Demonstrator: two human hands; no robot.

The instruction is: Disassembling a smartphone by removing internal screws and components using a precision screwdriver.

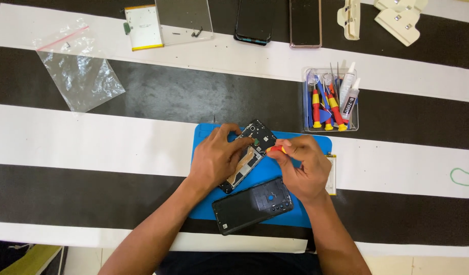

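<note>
Now left hand (214, 155) pressing opened phone (250, 150), right hand (300, 165) pinching screwdriver (277, 148)

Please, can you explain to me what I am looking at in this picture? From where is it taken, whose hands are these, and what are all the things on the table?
The one picture comes from a camera worn on a person's head, looking down at a black and white striped table.

The left hand steadies an opened phone on a blue mat. The right hand holds a small red and yellow screwdriver against it. The phone's dark back cover lies nearer the person.

Further away are a clear box of tools, two more phones, a battery, a clear plastic bag and a green rubber band.
</note>
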